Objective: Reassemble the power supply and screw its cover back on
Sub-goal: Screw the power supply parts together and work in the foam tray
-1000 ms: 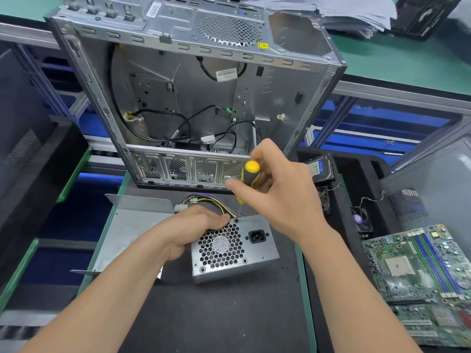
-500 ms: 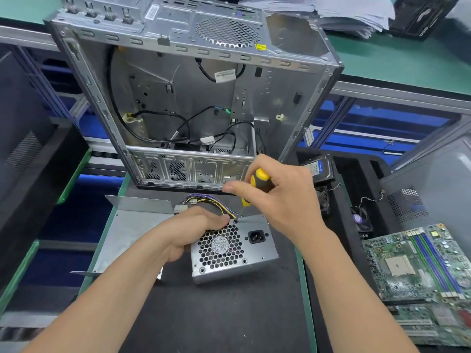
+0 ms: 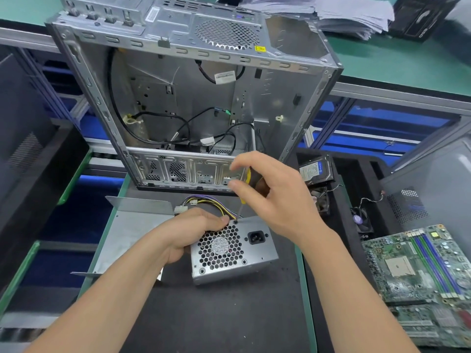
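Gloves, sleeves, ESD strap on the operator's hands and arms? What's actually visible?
No gloves: the left hand and right hand are both bare. No sleeves in view either; the left forearm and right forearm are uncovered down to the bottom edge of the frame. No wrist strap, watch, ring or cable shows on either wrist or on the visible fingers.

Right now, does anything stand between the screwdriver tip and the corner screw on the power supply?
Nothing visible. The screwdriver has its tip on the screw at the top corner of the power supply; the left hand and the wires lie beside it, not across.
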